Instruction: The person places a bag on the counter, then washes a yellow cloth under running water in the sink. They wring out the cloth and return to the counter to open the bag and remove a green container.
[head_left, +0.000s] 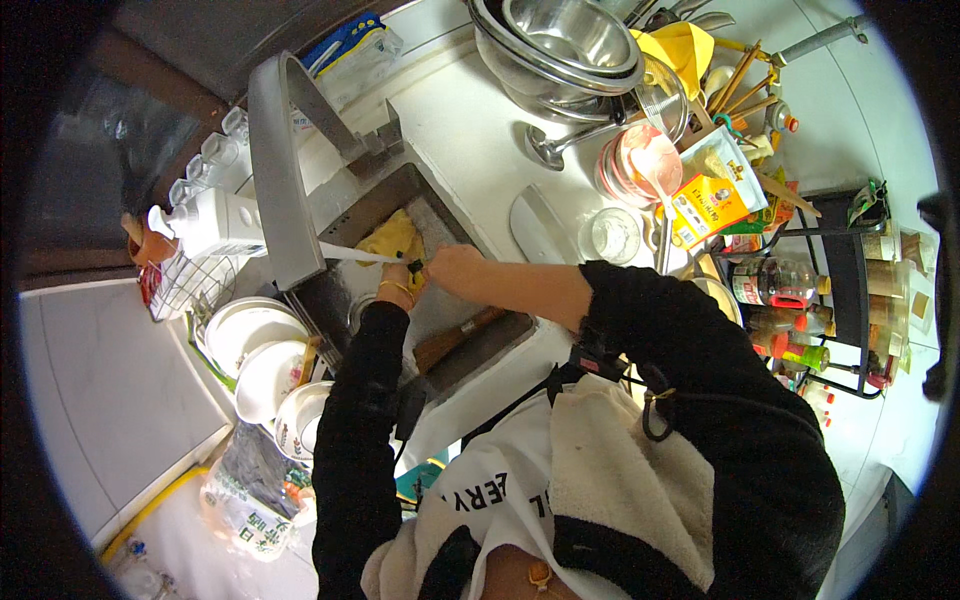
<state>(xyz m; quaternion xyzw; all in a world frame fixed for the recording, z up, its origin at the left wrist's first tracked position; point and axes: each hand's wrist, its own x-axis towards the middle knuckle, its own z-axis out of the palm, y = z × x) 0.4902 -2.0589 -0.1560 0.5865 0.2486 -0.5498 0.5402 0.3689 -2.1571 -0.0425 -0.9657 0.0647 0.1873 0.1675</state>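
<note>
Water runs from the wide grey faucet (279, 172) into the sink (450, 202). Where the stream ends, my left hand (399, 285) and my right hand (452, 268) are close together over the basin. Small dark and yellow bits show between them, but I cannot tell what object they belong to. My right fingers look curled; the grip of either hand is unclear. A yellow cloth (394, 236) lies in the basin just beyond my hands. Nearer my body, a brown wooden-looking item (450, 341) rests in the sink.
White bowls and plates (259, 337) stand in a rack on the left, near a white pump bottle (217, 223). Steel bowls (559, 56), a ladle (551, 146), pink bowls (637, 161) and a glass (611, 234) are on the counter. Bottles (776, 283) stand at the right.
</note>
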